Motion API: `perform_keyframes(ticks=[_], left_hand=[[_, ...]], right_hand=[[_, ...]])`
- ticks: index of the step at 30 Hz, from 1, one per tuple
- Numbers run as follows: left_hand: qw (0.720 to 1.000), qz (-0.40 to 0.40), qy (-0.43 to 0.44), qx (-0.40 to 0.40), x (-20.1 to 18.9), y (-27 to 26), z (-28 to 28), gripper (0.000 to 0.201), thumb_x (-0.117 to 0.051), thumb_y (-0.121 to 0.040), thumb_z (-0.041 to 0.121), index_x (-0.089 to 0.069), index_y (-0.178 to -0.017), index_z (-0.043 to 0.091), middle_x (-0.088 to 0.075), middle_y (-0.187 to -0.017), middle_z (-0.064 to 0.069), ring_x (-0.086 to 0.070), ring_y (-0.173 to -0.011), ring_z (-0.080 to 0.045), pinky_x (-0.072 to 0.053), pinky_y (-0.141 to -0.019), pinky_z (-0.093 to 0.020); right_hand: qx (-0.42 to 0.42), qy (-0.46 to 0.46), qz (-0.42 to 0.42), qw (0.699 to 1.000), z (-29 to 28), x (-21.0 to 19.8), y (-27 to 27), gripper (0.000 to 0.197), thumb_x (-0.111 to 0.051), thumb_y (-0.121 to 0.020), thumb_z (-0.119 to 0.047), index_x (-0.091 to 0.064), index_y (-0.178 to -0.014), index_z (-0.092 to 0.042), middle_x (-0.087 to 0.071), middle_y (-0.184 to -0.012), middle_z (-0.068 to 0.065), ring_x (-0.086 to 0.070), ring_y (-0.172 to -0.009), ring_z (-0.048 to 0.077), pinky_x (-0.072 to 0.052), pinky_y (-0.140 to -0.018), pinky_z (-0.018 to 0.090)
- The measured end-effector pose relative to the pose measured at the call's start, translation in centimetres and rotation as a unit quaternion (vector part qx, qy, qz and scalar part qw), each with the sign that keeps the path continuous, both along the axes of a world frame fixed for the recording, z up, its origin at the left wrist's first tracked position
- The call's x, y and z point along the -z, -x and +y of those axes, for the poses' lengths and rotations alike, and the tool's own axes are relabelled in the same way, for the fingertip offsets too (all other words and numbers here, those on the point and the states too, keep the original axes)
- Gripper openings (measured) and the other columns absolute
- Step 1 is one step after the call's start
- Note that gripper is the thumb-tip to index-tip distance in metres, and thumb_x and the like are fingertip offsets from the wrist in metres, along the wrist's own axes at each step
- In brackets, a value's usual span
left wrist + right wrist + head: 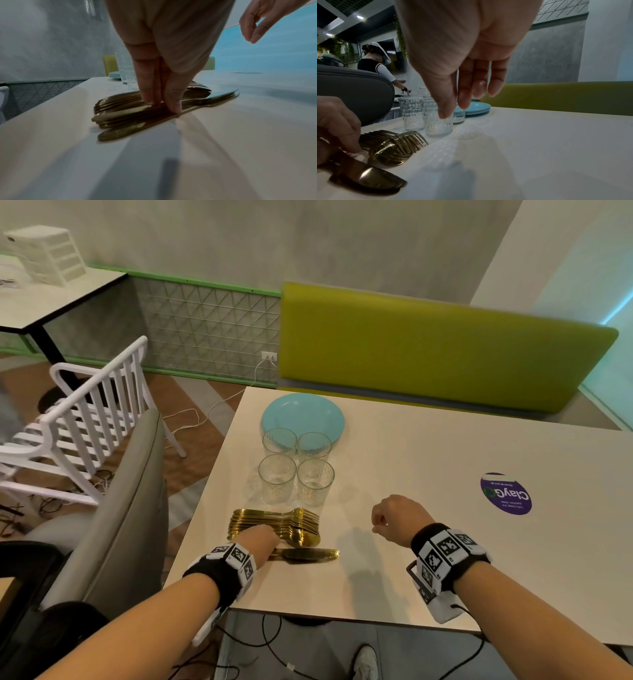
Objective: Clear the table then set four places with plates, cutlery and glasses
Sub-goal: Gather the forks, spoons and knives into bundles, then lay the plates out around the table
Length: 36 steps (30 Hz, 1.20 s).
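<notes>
A pile of gold metal cutlery (291, 525) lies near the left front edge of the pale table (445, 570), just in front of four clear ribbed glasses (277, 479) and a stack of round light-blue plates (303, 412). The left hand (258, 542) sets straight fingers (147, 88) and its thumb tip on the handles; I cannot tell whether they pinch one. The right hand (397, 518) hovers right of the cutlery, its fingers loosely curled and empty.

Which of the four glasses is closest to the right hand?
The front right glass, in the row nearer the forks and on the side toward the right hand. The other three stand farther left or farther back, toward the blue plates.
</notes>
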<state>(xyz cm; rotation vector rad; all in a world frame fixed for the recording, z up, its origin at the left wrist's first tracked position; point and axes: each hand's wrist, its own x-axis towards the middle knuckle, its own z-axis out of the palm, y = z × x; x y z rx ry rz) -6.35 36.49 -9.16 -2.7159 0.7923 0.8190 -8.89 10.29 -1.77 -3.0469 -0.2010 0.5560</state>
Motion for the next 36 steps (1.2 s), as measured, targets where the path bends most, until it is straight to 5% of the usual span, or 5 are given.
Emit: perform_keyframes(ticks=[8, 15, 27, 33, 36], left_hand=[[0.998, -0.019, 0.061, -0.016, -2.0, 0.0, -0.4, 0.033, -0.05, -0.093, 0.019, -0.055, -0.126, 0.017, -0.056, -0.127, -0.005, -0.054, -0.117, -0.024, -0.046, -0.1, -0.035], [0.954, -0.066, 0.279, -0.089, -7.3, -2.2, -3.1, 0.025, -0.051, -0.092, 0.032, -0.066, -0.11, 0.022, -0.068, -0.108, 0.002, -0.062, -0.1, -0.016, -0.051, -0.091, -0.032], [0.716, 0.01, 0.59, -0.373, -13.5, -12.3, -9.6, 0.038, -0.058, -0.089, 0.013, -0.047, -0.126, 0.009, -0.058, -0.076, 0.004, -0.058, -0.062, -0.012, -0.052, -0.06, -0.025], [0.583, 0.059, 0.616, -0.527, -12.9, -18.6, -11.3, 0.056, -0.057, -0.089, 0.005, -0.032, -0.139, 0.009, -0.051, -0.103, -0.01, -0.052, -0.06, -0.013, -0.049, -0.051, -0.024], [0.565, 0.045, 0.593, -0.572, -11.9, -21.7, -11.4, 0.062, -0.058, -0.089, 0.008, -0.028, -0.143, 0.008, -0.051, -0.102, -0.013, -0.052, -0.057, -0.012, -0.047, -0.038, -0.018]], right_hand=[[0.008, -0.005, -0.005, 1.0, -0.2, -0.5, -0.6, 0.023, -0.056, -0.092, -0.029, -0.065, -0.108, -0.016, -0.063, -0.111, 0.004, -0.056, -0.106, 0.019, -0.045, -0.086, 0.029], [0.064, -0.039, -0.037, 0.996, -1.0, -2.5, -2.5, 0.02, -0.059, -0.089, -0.028, -0.068, -0.103, -0.016, -0.068, -0.105, 0.002, -0.06, -0.099, 0.018, -0.05, -0.086, 0.029], [0.205, -0.187, -0.091, 0.956, -4.5, -3.6, -10.2, 0.019, -0.068, -0.084, -0.028, -0.072, -0.093, -0.012, -0.071, -0.097, 0.003, -0.057, -0.083, 0.011, -0.039, -0.074, 0.018], [0.314, -0.258, -0.01, 0.914, -6.2, -0.6, -18.4, 0.031, -0.067, -0.084, -0.034, -0.065, -0.106, -0.012, -0.066, -0.096, 0.004, -0.056, -0.079, 0.016, -0.049, -0.079, 0.031], [0.363, -0.331, 0.039, 0.87, -5.9, 1.4, -22.1, 0.036, -0.064, -0.087, -0.032, -0.059, -0.113, -0.006, -0.064, -0.092, 0.007, -0.055, -0.065, 0.016, -0.049, -0.068, 0.031]])
